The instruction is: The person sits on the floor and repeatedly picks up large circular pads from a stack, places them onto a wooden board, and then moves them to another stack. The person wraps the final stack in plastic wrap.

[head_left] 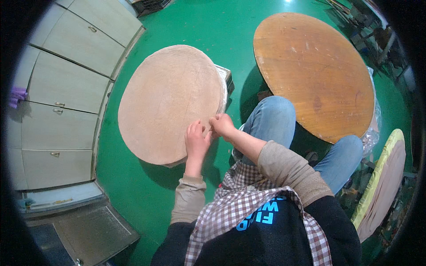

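A large round panel with a pinkish-tan, cloth-like face lies flat in front of me, raised off the floor. My left hand rests at its near right edge, fingers spread on the face and thumb toward the rim. Beside it, my right hand is closed in a pinch at the same rim, seemingly on the edge of the covering. The fingertips of both hands nearly meet, and what lies between them is partly hidden. Whitish material shows along the panel's right side.
To the right, a big round wooden board reaches close to my knees, with clear plastic sheeting at its edge. A disc with a yellow-green rim leans at the far right. Pale cabinets line the left. The floor is green.
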`<state>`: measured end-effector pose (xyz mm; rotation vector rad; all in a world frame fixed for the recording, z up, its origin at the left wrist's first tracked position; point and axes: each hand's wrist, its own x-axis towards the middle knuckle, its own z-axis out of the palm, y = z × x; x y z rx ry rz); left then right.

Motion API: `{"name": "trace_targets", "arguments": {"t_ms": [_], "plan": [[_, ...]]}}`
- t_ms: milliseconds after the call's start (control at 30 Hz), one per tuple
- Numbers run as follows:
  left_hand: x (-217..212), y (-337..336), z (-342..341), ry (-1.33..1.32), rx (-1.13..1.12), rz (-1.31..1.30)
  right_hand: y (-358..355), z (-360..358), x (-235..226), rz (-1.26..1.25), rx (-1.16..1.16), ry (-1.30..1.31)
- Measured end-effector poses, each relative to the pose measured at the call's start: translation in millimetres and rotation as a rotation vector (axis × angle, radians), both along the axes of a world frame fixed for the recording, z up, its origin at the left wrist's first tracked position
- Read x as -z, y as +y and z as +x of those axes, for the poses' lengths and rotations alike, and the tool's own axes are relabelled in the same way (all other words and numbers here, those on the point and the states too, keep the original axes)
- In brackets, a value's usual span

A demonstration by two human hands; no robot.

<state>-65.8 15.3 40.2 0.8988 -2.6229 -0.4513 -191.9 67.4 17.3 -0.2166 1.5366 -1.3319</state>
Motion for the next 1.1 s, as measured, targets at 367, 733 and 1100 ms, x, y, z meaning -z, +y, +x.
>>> {"name": "trace_targets", "arguments": {"t_ms": [367, 733, 1100], "plan": [[13, -4, 5, -0.023, 0.170, -0.070, 33, 10, -34, 0.055, -0.260, 0.488], [-117, 227, -129, 0.475, 0.933, 0.537, 440, -34, -135, -0.316, 0.952, 0.366], [-129, 451, -211, -0.139, 1.580, 1.002, 720, 33, -84, -0.986, 2.098, 0.225]]}}
